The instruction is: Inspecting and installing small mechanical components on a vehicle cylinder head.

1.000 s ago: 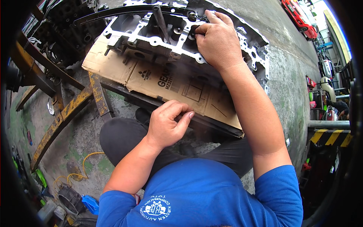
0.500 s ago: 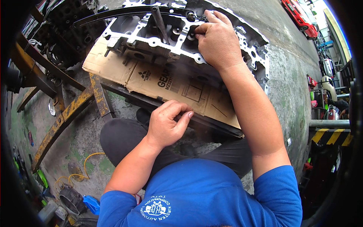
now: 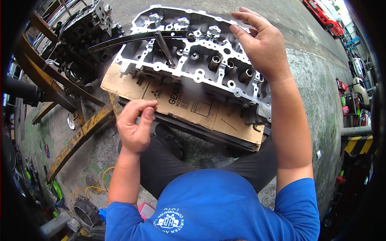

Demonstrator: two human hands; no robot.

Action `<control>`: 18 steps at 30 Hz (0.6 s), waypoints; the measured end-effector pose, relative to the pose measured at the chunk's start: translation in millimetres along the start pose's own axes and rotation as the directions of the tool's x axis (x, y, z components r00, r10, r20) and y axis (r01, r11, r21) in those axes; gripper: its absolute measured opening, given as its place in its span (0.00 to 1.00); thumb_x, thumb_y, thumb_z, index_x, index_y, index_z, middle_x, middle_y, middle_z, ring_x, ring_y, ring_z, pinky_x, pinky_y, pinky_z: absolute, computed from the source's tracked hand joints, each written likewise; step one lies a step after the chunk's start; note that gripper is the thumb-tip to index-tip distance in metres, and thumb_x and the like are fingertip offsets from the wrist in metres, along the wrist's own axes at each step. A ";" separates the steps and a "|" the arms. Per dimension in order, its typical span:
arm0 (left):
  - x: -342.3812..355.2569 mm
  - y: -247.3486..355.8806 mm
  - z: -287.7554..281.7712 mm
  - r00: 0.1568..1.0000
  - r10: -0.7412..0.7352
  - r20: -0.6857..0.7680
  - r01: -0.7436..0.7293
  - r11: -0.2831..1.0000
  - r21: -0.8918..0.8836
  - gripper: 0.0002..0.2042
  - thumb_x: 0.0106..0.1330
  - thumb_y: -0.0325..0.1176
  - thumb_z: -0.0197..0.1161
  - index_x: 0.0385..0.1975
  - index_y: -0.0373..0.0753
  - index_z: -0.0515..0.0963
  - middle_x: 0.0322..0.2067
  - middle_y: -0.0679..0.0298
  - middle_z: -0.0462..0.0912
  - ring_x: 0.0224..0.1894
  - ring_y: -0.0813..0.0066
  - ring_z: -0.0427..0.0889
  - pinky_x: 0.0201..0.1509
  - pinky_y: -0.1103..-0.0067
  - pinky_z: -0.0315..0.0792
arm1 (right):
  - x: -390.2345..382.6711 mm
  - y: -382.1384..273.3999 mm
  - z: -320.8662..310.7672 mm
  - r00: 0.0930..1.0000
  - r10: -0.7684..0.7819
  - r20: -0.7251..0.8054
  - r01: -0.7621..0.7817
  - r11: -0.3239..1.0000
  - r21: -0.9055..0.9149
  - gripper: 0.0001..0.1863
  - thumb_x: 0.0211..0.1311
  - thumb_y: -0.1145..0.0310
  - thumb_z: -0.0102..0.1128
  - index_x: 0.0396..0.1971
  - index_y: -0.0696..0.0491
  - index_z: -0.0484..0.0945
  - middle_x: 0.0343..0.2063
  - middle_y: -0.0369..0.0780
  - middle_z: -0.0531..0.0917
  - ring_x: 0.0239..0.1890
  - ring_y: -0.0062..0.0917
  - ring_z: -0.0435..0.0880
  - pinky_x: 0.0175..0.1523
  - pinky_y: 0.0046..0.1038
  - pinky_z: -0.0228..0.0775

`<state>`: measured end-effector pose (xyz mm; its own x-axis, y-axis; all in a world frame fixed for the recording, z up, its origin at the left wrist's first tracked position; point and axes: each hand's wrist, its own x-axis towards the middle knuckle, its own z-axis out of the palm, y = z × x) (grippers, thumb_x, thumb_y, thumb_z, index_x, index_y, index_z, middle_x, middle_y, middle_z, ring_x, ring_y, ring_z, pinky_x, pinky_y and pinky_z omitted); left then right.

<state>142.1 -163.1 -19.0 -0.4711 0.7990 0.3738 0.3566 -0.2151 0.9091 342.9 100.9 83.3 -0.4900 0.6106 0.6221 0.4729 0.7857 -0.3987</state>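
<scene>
A silver cylinder head (image 3: 200,76) lies on a flattened cardboard box (image 3: 165,105) in front of me. Coil valve springs (image 3: 245,75) stand in its right half. Across its left half rests a long black lever (image 3: 128,41), and a dark metal bar (image 3: 164,49) leans from it down into the casting. My right hand (image 3: 265,48) is raised over the head's right end, fingers stretched out and nothing seen in them. Near the cardboard's left front edge, my left hand (image 3: 136,127) is closed, thumb against curled fingers; whatever it may hold is hidden.
A yellow, rust-worn metal frame (image 3: 76,138) curves along the left. Behind it stands another dark engine part (image 3: 80,44). A yellow hose (image 3: 94,188) and a black ring-shaped part (image 3: 86,211) lie on the floor at lower left. A red car (image 3: 321,16) is parked far right.
My right hand has lifted off the cylinder head's springs and opened. My left hand has moved left, still closed. The view has shifted, showing more of the head.
</scene>
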 end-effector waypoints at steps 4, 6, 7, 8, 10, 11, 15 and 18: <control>93.5 27.2 -46.1 0.964 0.260 -0.060 -0.228 0.918 0.324 0.09 0.71 0.26 0.63 0.47 0.32 0.82 0.39 0.61 0.84 0.40 0.77 0.82 0.47 0.82 0.74 | -9.0 26.4 -16.0 0.992 0.113 0.054 -0.119 0.985 0.123 0.14 0.64 0.67 0.66 0.49 0.53 0.87 0.48 0.46 0.87 0.50 0.38 0.87 0.57 0.33 0.78; 142.7 29.2 -55.4 0.941 0.327 0.083 -0.313 0.755 0.576 0.13 0.68 0.26 0.65 0.52 0.35 0.82 0.46 0.59 0.84 0.48 0.69 0.83 0.55 0.76 0.75 | -23.0 33.9 -7.3 0.996 0.066 0.064 -0.074 0.990 0.122 0.12 0.63 0.69 0.66 0.45 0.53 0.87 0.43 0.44 0.87 0.46 0.39 0.87 0.53 0.34 0.78; 161.0 29.8 -63.1 0.929 0.321 0.184 -0.353 0.621 0.700 0.17 0.66 0.27 0.66 0.55 0.37 0.80 0.51 0.57 0.83 0.54 0.63 0.83 0.61 0.72 0.74 | -28.0 27.2 -4.0 0.993 0.065 0.099 -0.079 0.986 0.148 0.11 0.63 0.69 0.67 0.45 0.52 0.87 0.42 0.44 0.87 0.47 0.39 0.86 0.54 0.34 0.78; 174.7 26.3 -68.6 0.934 0.235 0.269 -0.354 0.504 0.788 0.21 0.64 0.27 0.66 0.59 0.39 0.78 0.56 0.56 0.80 0.60 0.59 0.78 0.67 0.69 0.69 | -32.1 22.6 -2.8 0.993 0.034 0.117 -0.053 0.985 0.162 0.11 0.63 0.69 0.67 0.45 0.52 0.87 0.43 0.43 0.87 0.47 0.39 0.86 0.54 0.34 0.78; 197.9 6.5 -79.6 0.922 -0.025 0.386 -0.371 0.228 0.900 0.29 0.63 0.31 0.66 0.67 0.43 0.71 0.66 0.55 0.73 0.72 0.53 0.66 0.76 0.63 0.59 | -38.5 19.3 -3.0 0.988 -0.010 0.157 -0.017 0.986 0.168 0.11 0.64 0.69 0.67 0.45 0.52 0.87 0.45 0.42 0.86 0.50 0.38 0.85 0.55 0.34 0.78; 202.8 1.6 -77.7 0.889 -0.002 0.459 -0.453 0.155 0.878 0.23 0.65 0.33 0.66 0.61 0.41 0.76 0.59 0.52 0.80 0.65 0.52 0.74 0.70 0.64 0.67 | -40.3 19.2 -6.3 0.985 -0.029 0.169 0.003 0.988 0.154 0.11 0.64 0.69 0.67 0.46 0.52 0.87 0.45 0.43 0.86 0.50 0.39 0.85 0.56 0.35 0.78; 213.3 30.4 -76.6 0.872 -0.373 0.317 -0.225 0.270 0.936 0.11 0.67 0.35 0.65 0.44 0.35 0.80 0.38 0.49 0.83 0.46 0.46 0.81 0.51 0.61 0.74 | -45.4 27.7 -21.9 0.985 -0.039 0.168 0.008 0.982 0.186 0.11 0.64 0.69 0.68 0.44 0.53 0.87 0.44 0.43 0.86 0.48 0.38 0.85 0.54 0.35 0.78; 197.3 82.6 -85.1 0.851 -0.190 0.490 -0.413 0.333 0.847 0.10 0.69 0.35 0.63 0.34 0.34 0.75 0.30 0.49 0.78 0.38 0.45 0.79 0.42 0.60 0.71 | -39.6 25.7 -26.4 0.972 0.020 0.232 -0.087 0.956 0.281 0.10 0.63 0.69 0.68 0.42 0.54 0.87 0.41 0.43 0.86 0.44 0.37 0.86 0.51 0.34 0.78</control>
<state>10.0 -71.0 145.5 -0.0733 0.9958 0.0557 0.9972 0.0738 -0.0070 393.8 94.3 66.2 -0.6372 0.6322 0.4407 0.2884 0.7259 -0.6244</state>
